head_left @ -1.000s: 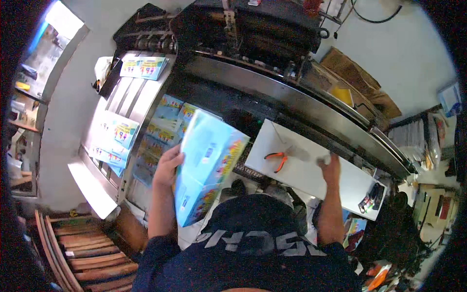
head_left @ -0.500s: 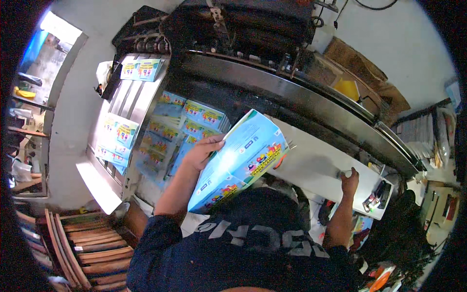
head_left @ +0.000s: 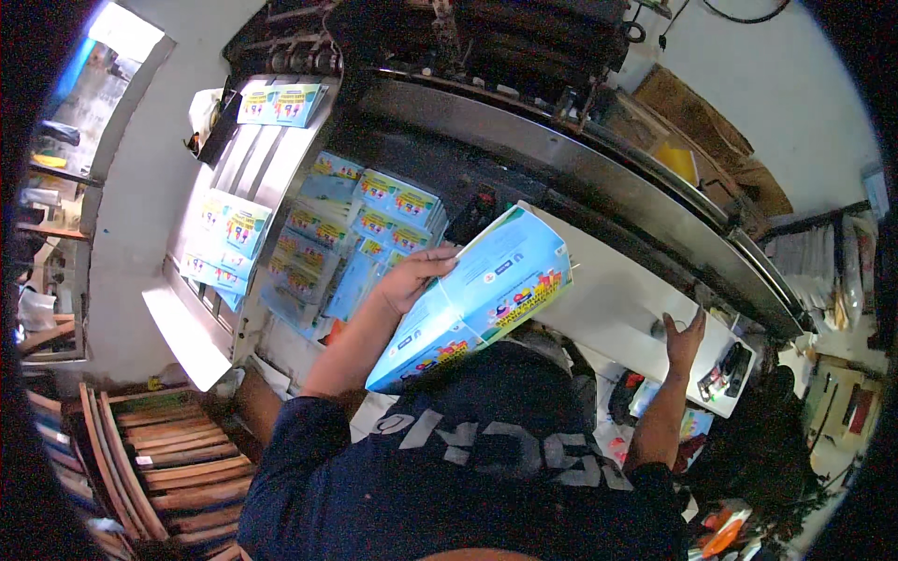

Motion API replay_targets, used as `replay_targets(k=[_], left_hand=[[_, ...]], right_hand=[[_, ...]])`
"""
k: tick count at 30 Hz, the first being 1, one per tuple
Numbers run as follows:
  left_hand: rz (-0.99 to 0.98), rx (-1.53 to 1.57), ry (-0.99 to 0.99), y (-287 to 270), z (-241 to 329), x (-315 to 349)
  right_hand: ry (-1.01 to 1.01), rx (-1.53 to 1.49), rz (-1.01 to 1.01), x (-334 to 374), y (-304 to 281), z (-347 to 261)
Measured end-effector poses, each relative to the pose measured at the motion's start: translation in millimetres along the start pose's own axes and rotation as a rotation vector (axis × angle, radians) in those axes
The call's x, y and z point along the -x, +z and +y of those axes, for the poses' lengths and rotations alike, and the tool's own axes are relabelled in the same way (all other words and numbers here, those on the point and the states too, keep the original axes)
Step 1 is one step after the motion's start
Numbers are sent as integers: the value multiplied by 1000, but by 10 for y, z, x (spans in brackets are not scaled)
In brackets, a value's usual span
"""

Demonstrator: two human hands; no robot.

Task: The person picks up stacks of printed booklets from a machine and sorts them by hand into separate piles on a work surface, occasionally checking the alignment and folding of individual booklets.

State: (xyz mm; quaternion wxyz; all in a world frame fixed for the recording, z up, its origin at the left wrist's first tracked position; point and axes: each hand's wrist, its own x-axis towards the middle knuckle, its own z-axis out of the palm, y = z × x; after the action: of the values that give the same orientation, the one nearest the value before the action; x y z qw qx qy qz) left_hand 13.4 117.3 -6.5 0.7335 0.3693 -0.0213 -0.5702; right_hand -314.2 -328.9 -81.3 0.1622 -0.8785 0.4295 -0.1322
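Note:
My left hand (head_left: 416, 279) grips the upper left edge of a stack of light-blue printed sheets (head_left: 475, 297), with the thumb and fingers closed on it. The sheets carry colourful cartoon figures and yellow lettering, and they bend and slant down toward my chest. Off to the right, my right hand (head_left: 685, 342) is over the white tabletop (head_left: 608, 280), its thumb and fingers apart and nothing visible in it. A small, dark, indistinct patch shows on the tabletop beside its thumb.
Stacks of printed blue sheets (head_left: 398, 198) lie left of the white tabletop. More sheets (head_left: 227, 229) rest on a slanted metal tray (head_left: 192, 323). A long metal machine bar (head_left: 561, 140) runs behind. Wooden frames (head_left: 178, 458) stand lower left. A dark tray with small items (head_left: 726, 371) sits at right.
My right hand has opened and moved slightly right; the small white thing in its fingers is no longer visible there. The sheets in my left hand have shifted slightly to the right.

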Motion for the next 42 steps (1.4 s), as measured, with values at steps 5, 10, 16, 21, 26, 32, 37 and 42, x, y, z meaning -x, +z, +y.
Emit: replay_targets(k=[5, 10, 16, 21, 26, 32, 37, 42], left_hand=[[-14, -72, -109, 180, -36, -23], [-106, -218, -325, 343, -197, -25], [-35, -390, 8, 314, 631, 670], [312, -1163, 345, 649, 804, 1139], [675, -1041, 683, 674, 767, 1292], [791, -830, 822, 555, 890, 1505], [736, -819, 932, 493, 934, 1569], [667, -793, 975, 411, 920, 1617]], right_hand=[[-546, -308, -271, 165, -680, -2068], [-1196, 1, -620, 450, -807, -3200], [-906, -63, -538, 376, -877, -3143], [-843, -71, -614, 407, -870, -3365], [-823, -148, -664, 440, -1110, -3479], [-383, -640, -714, 504, -1295, -3489], [-172, -954, -582, 694, -1256, -3582], [-225, -979, -545, 718, -1232, -3586]])
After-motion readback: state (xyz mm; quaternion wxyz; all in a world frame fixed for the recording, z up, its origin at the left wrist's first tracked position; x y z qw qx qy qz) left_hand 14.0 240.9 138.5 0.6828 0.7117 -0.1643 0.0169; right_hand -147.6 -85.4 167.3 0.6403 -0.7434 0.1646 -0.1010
